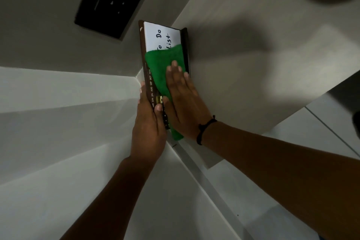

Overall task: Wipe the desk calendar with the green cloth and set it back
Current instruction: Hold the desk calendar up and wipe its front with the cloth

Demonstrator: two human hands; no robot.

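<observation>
While the left hand (149, 122) grips the dark brown wooden desk calendar (145, 48) by its edge, the right hand (182, 95) presses the fuzzy green cloth (165, 58) flat; wiping is underway, its uncovered white face next.

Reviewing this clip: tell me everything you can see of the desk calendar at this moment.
The desk calendar has a dark brown frame, seemingly wood, with month abbreviations printed along its left edge and a small brass-coloured marker there. Its white panel reads "To Do List" by hand. It is held up off the surface, tilted. The left hand grips its left edge; the right hand presses the green cloth flat over its lower face, covering much of it.
</observation>
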